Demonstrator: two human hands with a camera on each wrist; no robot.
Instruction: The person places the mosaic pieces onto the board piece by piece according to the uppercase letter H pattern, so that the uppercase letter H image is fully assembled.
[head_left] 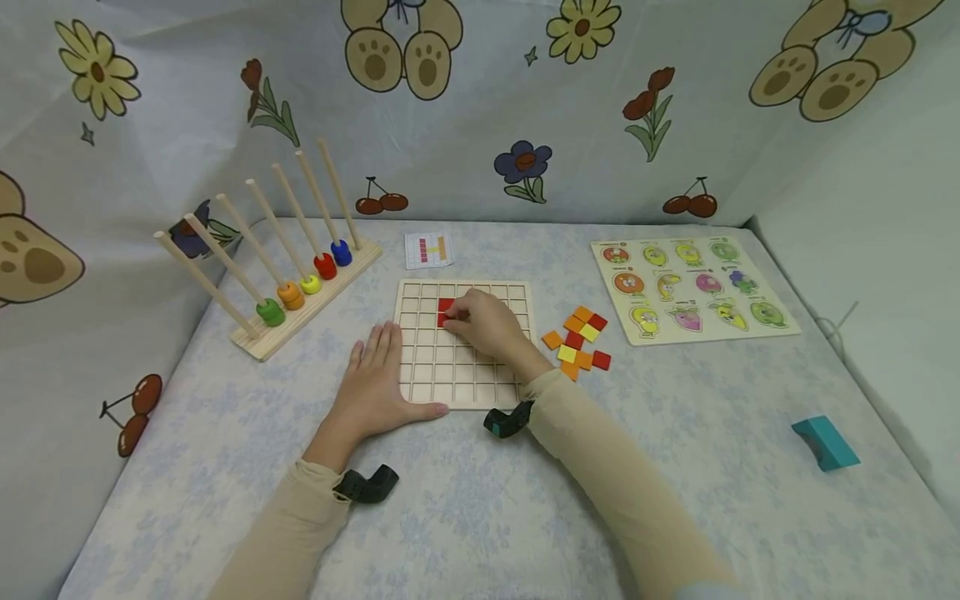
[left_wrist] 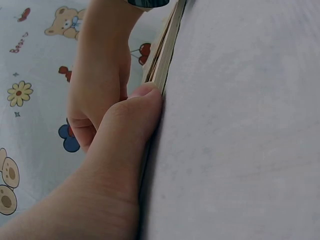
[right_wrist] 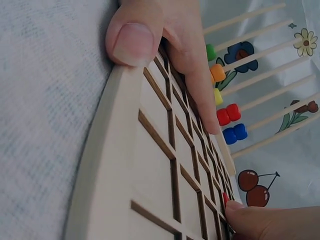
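A pale wooden grid board point(head_left: 427, 367) lies flat on the table. My left hand point(head_left: 360, 387) rests along its left side with fingers straight, and the left thumb point(left_wrist: 132, 115) presses its near edge. Over the board's upper middle, my right hand point(head_left: 491, 325) pinches a small red square tile point(right_wrist: 225, 198) down at the grid. Red point(head_left: 445, 303) shows in the cells beside the right fingertips, which partly hide it. Several loose red, orange and yellow tiles point(head_left: 574, 340) lie to the right of the board.
At the left stands a wooden peg rack point(head_left: 277, 329) with coloured beads on its pegs. A small pattern card point(head_left: 429, 250) lies behind the board. To the right are a fruit puzzle board point(head_left: 645, 287) and a teal arch block point(head_left: 825, 443). A printed cloth hangs behind.
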